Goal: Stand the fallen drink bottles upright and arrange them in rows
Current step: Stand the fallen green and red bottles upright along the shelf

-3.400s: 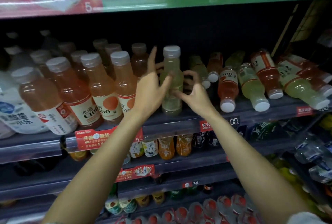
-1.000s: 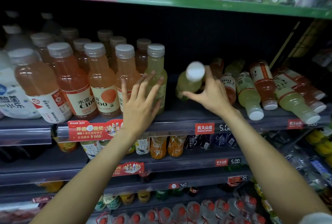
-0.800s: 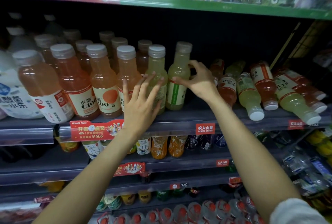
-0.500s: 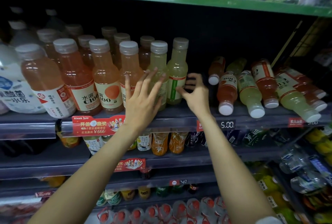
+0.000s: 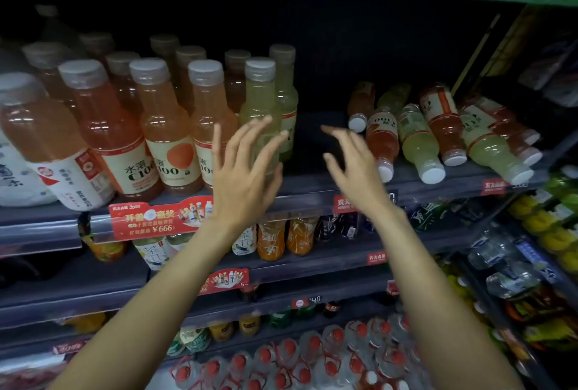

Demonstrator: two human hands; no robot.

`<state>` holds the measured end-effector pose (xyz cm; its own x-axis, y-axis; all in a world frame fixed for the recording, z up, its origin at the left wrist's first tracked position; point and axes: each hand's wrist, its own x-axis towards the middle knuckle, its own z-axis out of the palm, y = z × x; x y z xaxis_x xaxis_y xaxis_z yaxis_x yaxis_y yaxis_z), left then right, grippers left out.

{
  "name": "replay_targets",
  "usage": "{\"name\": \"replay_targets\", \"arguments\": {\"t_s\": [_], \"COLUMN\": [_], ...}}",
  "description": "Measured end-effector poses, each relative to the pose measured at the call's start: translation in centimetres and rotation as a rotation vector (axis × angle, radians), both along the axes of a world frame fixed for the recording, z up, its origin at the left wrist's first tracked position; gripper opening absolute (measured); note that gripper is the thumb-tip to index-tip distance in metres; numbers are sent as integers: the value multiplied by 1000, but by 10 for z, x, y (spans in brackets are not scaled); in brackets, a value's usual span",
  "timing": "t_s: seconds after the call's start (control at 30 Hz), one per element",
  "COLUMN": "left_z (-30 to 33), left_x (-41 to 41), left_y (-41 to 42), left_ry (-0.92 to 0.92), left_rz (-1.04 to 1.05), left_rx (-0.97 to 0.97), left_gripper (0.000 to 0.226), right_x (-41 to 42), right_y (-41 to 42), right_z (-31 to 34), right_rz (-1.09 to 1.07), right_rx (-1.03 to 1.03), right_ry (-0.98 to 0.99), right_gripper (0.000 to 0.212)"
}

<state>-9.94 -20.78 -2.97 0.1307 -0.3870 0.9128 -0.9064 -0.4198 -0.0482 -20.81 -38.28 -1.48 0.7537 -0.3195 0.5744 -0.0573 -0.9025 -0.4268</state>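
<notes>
A person's two bare arms reach toward a shop shelf (image 5: pixel 312 183) stocked with drink bottles. The left hand (image 5: pixel 244 170) is raised with its fingers spread and straight, held in front of an upright pale yellow bottle (image 5: pixel 259 98) near the middle of the shelf's front edge; whether the palm touches the bottle cannot be told. A second yellow bottle (image 5: pixel 286 89) stands upright just behind and to the right of it. The right hand (image 5: pixel 353 167) hangs over a bare patch of shelf, fingers loosely curved and apart, holding nothing.

Toward the left end of the shelf, orange bottles (image 5: pixel 162 126) stand upright in rows running from front to back. Toward the right end, the fallen bottles (image 5: pixel 422 139) lie on their sides, orange and yellow mixed, most white caps pointing at the front edge, touching one another. One fallen orange bottle (image 5: pixel 383 142) lies just beside the right hand.

A red promotional tag (image 5: pixel 156 220) hangs on the shelf's front edge. Lower shelves hold more drinks.
</notes>
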Motion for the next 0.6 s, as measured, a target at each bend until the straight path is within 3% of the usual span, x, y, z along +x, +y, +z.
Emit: {"name": "replay_targets", "arguments": {"t_s": [0.1,0.17,0.33,0.43,0.53,0.6], "left_z": [12,24,38,36,27,21], "left_x": [-24,-37,-57,-70,-77,-76], "left_y": [-11,-29,-118,-159,-178,-177], "left_ry": [0,78,728,1127,1225,1242], "left_rz": [-332,-385,-182,-275,-195,-94], "left_rx": [148,259,544,534,532,420], "left_gripper": [39,40,79,85,76,78], "right_x": [-44,-62,-63,-48,-38,-32], "right_y": [-35,-66,-122,-141,-159,-167], "right_z": [10,18,28,31,31,29], "right_rz": [-82,-141,-217,-101,17,63], "right_rx": [-209,-291,-386,-396,-367,-366], "right_ry": [9,60,267,484,585,568], "right_gripper": [36,35,35,55,71,75]}}
